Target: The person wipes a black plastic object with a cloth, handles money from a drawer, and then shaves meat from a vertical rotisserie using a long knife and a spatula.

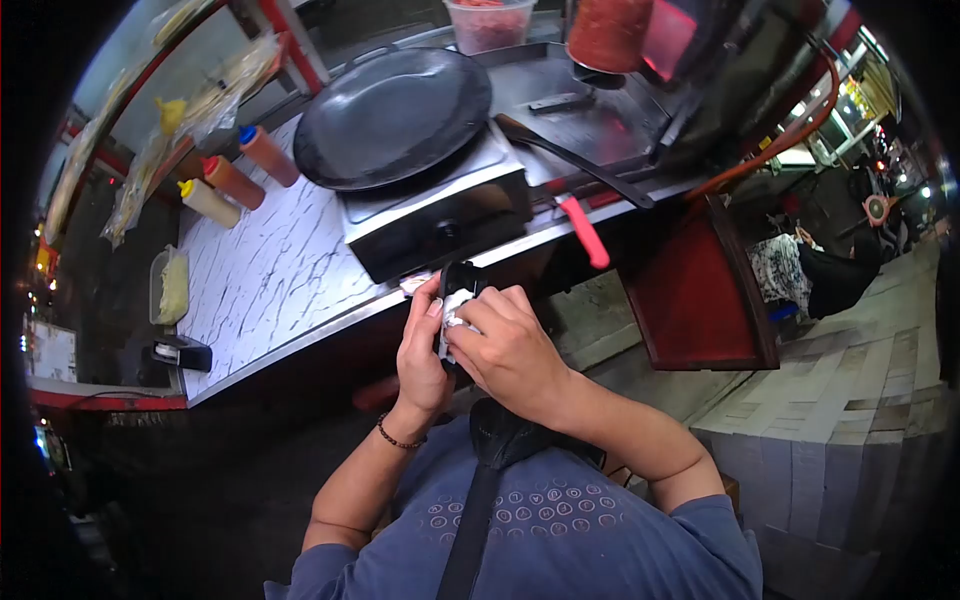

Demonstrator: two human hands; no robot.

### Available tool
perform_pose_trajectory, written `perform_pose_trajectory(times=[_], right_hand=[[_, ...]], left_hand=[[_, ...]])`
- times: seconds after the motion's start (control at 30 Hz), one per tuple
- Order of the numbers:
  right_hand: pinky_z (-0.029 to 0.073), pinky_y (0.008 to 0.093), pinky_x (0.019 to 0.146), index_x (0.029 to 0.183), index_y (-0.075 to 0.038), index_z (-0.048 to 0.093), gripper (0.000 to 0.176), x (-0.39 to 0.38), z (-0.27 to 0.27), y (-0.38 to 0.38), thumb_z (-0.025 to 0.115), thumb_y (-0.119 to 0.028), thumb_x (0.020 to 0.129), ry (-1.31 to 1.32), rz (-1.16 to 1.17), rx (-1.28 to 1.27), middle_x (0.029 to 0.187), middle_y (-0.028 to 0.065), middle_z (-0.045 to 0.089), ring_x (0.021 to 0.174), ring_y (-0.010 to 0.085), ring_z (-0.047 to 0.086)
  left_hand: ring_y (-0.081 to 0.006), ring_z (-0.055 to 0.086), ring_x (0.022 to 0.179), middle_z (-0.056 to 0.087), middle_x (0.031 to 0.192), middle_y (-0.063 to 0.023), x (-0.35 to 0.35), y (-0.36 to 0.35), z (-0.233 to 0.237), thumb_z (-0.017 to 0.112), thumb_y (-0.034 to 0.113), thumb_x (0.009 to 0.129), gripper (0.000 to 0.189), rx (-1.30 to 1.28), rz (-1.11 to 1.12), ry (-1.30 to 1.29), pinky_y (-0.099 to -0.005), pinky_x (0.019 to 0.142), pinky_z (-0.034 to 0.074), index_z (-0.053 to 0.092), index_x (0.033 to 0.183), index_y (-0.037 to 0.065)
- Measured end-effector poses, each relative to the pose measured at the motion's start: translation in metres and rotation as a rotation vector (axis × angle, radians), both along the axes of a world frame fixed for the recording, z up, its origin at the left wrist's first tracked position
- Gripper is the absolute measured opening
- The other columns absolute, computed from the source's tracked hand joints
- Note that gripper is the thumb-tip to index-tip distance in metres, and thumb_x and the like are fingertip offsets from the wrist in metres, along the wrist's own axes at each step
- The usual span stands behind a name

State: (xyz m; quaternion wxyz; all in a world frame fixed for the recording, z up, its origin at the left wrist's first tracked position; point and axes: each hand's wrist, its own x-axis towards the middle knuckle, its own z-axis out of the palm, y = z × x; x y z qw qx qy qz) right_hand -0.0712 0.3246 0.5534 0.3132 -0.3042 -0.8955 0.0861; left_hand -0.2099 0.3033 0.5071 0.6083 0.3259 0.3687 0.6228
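Observation:
Close to my chest, just off the counter's front edge, my left hand [422, 352] is closed around a dark flat object [460, 274] whose kind I cannot make out. My right hand [516, 352] is closed too, its fingers pinching a crumpled white tissue or cloth [457, 303] against that object. The fingers hide most of both things. Just beyond my hands stands a black and silver gas stove [445, 225] with a large black round pan [395, 118] on top.
A marbled counter [290, 270] carries several sauce bottles [232, 182] and a tub of pale shreds [170, 287]. A black spatula [580, 163] leans by the stove, near a red-handled knife [583, 232] jutting over the edge. Meat [608, 35] hangs above the metal tray. A person [835, 270] sits at right.

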Motion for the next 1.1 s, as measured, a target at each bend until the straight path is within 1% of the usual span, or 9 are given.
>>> perform_pose_trajectory(times=[0.17, 0.27, 0.4, 0.47, 0.57, 0.83, 0.97, 1.03, 1.1], right_hand=[[0.042, 0.0390, 0.077, 0.085, -0.003, 0.065, 0.011, 0.050, -0.006, 0.015, 0.068, -0.011, 0.078, -0.008, -0.092, 0.090, 0.094, 0.0086, 0.063, 0.086, 0.0253, 0.056], [0.043, 0.0373, 0.075, 0.077, 0.000, 0.063, 0.012, 0.064, -0.004, 0.011, 0.058, -0.010, 0.078, 0.169, -0.152, 0.254, 0.083, 0.0105, 0.061, 0.085, 0.0251, 0.056], [0.042, 0.0384, 0.078, 0.080, -0.001, 0.063, 0.010, 0.082, 0.004, 0.007, 0.063, -0.010, 0.078, -0.036, -0.164, 0.156, 0.089, 0.0100, 0.061, 0.086, 0.0256, 0.055], [0.042, 0.0374, 0.074, 0.074, -0.001, 0.065, 0.012, 0.088, 0.007, 0.009, 0.059, -0.011, 0.078, -0.127, -0.118, 0.165, 0.081, 0.0108, 0.063, 0.085, 0.0243, 0.057], [0.041, 0.0375, 0.074, 0.071, -0.003, 0.065, 0.013, 0.095, 0.005, 0.013, 0.059, -0.011, 0.079, -0.131, -0.101, 0.166, 0.079, 0.0098, 0.063, 0.085, 0.0237, 0.057], [0.040, 0.0388, 0.075, 0.078, -0.005, 0.062, 0.007, 0.094, -0.014, 0.009, 0.065, -0.011, 0.076, -0.014, 0.041, -0.014, 0.078, 0.0065, 0.058, 0.081, 0.0243, 0.055], [0.040, 0.0387, 0.074, 0.077, -0.006, 0.061, 0.008, 0.097, -0.021, 0.015, 0.066, -0.011, 0.075, 0.031, 0.079, -0.005, 0.077, 0.0061, 0.057, 0.080, 0.0241, 0.055], [0.039, 0.0385, 0.074, 0.075, -0.007, 0.060, 0.008, 0.098, -0.019, 0.023, 0.067, -0.011, 0.074, 0.009, 0.053, 0.120, 0.076, 0.0057, 0.057, 0.079, 0.0236, 0.055], [0.041, 0.0370, 0.073, 0.073, -0.007, 0.062, 0.006, 0.103, -0.014, 0.034, 0.060, -0.012, 0.076, -0.034, -0.017, 0.129, 0.074, 0.0068, 0.060, 0.079, 0.0233, 0.056]], left_hand=[[-0.0165, 0.055, 0.115, 0.056, 0.126, -0.0091, 0.054, -0.005, 0.003, 0.036, 0.024, 0.100, 0.044, -0.003, -0.027, -0.015, -0.0314, 0.099, 0.042, 0.044, 0.138, 0.004], [-0.0168, 0.055, 0.115, 0.056, 0.125, -0.0090, 0.072, -0.001, 0.006, 0.036, 0.024, 0.099, 0.044, 0.029, -0.057, 0.009, -0.0310, 0.100, 0.041, 0.044, 0.138, 0.004], [-0.0172, 0.054, 0.115, 0.056, 0.125, -0.0090, 0.091, -0.001, 0.004, 0.036, 0.024, 0.099, 0.044, 0.057, -0.041, 0.086, -0.0314, 0.100, 0.040, 0.044, 0.137, 0.004], [-0.0170, 0.054, 0.115, 0.056, 0.125, -0.0089, 0.097, 0.001, -0.006, 0.036, 0.024, 0.099, 0.044, 0.058, -0.037, 0.101, -0.0314, 0.100, 0.040, 0.045, 0.137, 0.004], [-0.0163, 0.053, 0.113, 0.056, 0.123, -0.0080, 0.105, -0.002, -0.013, 0.035, 0.023, 0.099, 0.042, 0.027, -0.016, 0.042, -0.0312, 0.100, 0.041, 0.046, 0.136, 0.005], [-0.0180, 0.055, 0.108, 0.058, 0.119, -0.0101, 0.105, 0.005, -0.020, 0.035, 0.022, 0.100, 0.040, 0.016, 0.082, 0.036, -0.0325, 0.098, 0.042, 0.044, 0.135, 0.005], [-0.0171, 0.055, 0.110, 0.058, 0.121, -0.0095, 0.106, 0.005, -0.016, 0.035, 0.023, 0.100, 0.041, 0.012, 0.073, 0.016, -0.0328, 0.099, 0.041, 0.044, 0.136, 0.005], [-0.0165, 0.055, 0.111, 0.057, 0.122, -0.0081, 0.103, 0.004, -0.020, 0.036, 0.025, 0.100, 0.043, -0.001, 0.027, 0.002, -0.0327, 0.100, 0.041, 0.044, 0.137, 0.006], [-0.0163, 0.053, 0.116, 0.055, 0.126, -0.0067, 0.108, -0.002, -0.027, 0.036, 0.027, 0.099, 0.045, -0.043, 0.012, 0.033, -0.0319, 0.103, 0.039, 0.043, 0.139, 0.006]])
